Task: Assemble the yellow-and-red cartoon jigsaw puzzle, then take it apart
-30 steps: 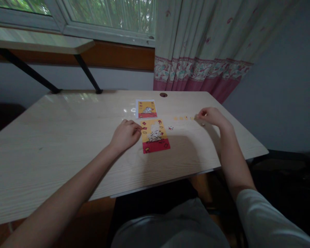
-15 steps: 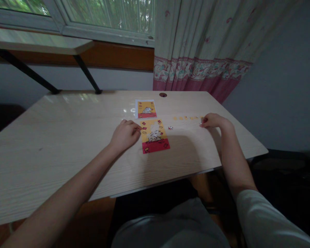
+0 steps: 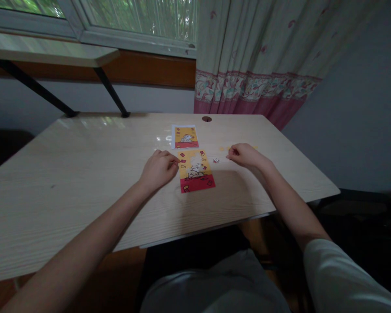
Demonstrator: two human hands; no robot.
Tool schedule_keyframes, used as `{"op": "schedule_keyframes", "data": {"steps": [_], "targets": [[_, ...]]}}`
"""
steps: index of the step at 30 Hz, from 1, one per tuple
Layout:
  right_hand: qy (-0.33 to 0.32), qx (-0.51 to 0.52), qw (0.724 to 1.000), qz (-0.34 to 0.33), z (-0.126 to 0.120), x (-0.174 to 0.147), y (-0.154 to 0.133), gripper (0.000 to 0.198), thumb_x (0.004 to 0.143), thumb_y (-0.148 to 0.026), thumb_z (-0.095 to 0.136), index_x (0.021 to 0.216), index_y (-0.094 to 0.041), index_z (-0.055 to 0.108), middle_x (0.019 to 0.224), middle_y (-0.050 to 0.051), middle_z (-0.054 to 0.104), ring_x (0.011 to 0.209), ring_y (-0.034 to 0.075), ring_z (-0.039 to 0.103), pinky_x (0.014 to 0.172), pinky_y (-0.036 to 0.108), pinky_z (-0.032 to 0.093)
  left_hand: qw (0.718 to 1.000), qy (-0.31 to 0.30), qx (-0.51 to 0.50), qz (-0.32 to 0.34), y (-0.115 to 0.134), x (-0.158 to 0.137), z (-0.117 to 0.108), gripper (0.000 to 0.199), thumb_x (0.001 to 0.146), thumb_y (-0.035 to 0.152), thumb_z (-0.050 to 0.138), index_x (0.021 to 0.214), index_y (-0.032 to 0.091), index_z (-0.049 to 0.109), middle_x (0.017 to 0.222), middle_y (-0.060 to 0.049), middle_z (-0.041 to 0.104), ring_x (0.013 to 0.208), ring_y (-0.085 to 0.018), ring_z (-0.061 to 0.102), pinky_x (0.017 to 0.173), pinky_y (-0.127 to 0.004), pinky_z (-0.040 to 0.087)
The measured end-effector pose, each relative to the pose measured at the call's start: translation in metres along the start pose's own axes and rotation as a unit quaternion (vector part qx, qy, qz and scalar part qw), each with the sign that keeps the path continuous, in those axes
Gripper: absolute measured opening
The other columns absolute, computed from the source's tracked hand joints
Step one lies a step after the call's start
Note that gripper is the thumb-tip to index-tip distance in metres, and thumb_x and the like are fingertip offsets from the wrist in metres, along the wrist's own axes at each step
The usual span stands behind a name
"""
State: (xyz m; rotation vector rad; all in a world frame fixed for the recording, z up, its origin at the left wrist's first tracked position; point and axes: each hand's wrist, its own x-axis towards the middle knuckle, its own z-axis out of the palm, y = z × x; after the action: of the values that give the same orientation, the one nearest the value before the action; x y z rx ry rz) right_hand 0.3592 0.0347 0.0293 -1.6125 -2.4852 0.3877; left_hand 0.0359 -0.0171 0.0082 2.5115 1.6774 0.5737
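A partly filled jigsaw puzzle (image 3: 198, 184), yellow above and red below with a white cartoon animal, lies flat on the table; a pale gap shows in its upper middle. My left hand (image 3: 160, 169) is closed at its left edge, fingertips on the border. To the right of the puzzle, my right hand (image 3: 243, 155) is pinched just above the table. A small pale puzzle piece seems to be between its fingertips, mostly hidden. Between that hand and the puzzle lies a white and red piece (image 3: 216, 161). Beyond the puzzle is a matching picture card (image 3: 186, 137).
A row of small yellow pieces (image 3: 222, 149) lies behind my right hand, partly covered by it. The wooden table (image 3: 94, 174) has a round cable hole (image 3: 207, 118) near its back edge. A raised shelf (image 3: 52, 51) stands at the back left; a curtain (image 3: 247, 87) hangs behind.
My right hand has moved left from the far end of the row of pieces toward the puzzle, still pinched. My left hand stays at the puzzle's edge.
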Motion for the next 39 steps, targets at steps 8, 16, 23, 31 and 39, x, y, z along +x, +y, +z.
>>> {"op": "schedule_keyframes", "data": {"steps": [8,16,23,31,39], "targets": [[-0.012,0.032,0.987,-0.159,0.012,0.003,-0.025,0.017,0.083,-0.029,0.062,0.096,-0.018,0.067,0.089,0.007,0.061,0.083,0.018,0.053,0.076,0.028,0.037,1.0,0.006,0.0,0.006,-0.001,0.0,0.001,0.029,0.082,0.024,0.046,0.09,0.019,0.073,0.089,-0.008,0.068,0.083,-0.023,0.053,0.079,-0.039,0.043],[-0.03,0.034,0.987,-0.154,0.014,0.007,-0.018,0.022,0.082,-0.026,0.063,0.101,-0.016,0.064,0.092,0.008,0.061,0.084,0.017,0.053,0.076,0.028,0.038,1.0,-0.002,-0.007,0.017,-0.001,0.0,0.001,0.029,0.082,0.023,0.045,0.089,0.017,0.073,0.09,-0.01,0.068,0.083,-0.023,0.053,0.081,-0.04,0.042],[-0.051,0.039,0.991,-0.12,0.009,0.009,-0.022,0.013,0.078,-0.023,0.065,0.088,-0.015,0.066,0.084,0.006,0.064,0.076,0.015,0.054,0.069,0.026,0.037,1.0,0.0,-0.014,0.008,0.001,0.0,-0.001,0.031,0.082,0.024,0.045,0.092,0.016,0.073,0.091,-0.011,0.068,0.084,-0.024,0.052,0.08,-0.041,0.042],[-0.032,0.123,0.989,-0.08,0.011,0.004,-0.025,0.012,0.072,-0.025,0.064,0.08,-0.016,0.063,0.071,0.001,0.06,0.064,0.011,0.05,0.06,0.023,0.034,1.0,-0.001,-0.015,0.017,0.001,0.0,-0.001,0.03,0.083,0.023,0.044,0.091,0.016,0.072,0.092,-0.011,0.068,0.086,-0.024,0.053,0.081,-0.041,0.042],[-0.038,0.262,0.962,-0.067,0.016,0.007,-0.03,0.015,0.072,-0.029,0.064,0.08,-0.015,0.064,0.077,0.004,0.066,0.068,0.012,0.057,0.064,0.024,0.042,1.0,-0.006,-0.024,0.016,0.001,0.0,-0.001,0.029,0.083,0.023,0.045,0.089,0.016,0.072,0.092,-0.011,0.068,0.087,-0.025,0.054,0.081,-0.041,0.043]]}}
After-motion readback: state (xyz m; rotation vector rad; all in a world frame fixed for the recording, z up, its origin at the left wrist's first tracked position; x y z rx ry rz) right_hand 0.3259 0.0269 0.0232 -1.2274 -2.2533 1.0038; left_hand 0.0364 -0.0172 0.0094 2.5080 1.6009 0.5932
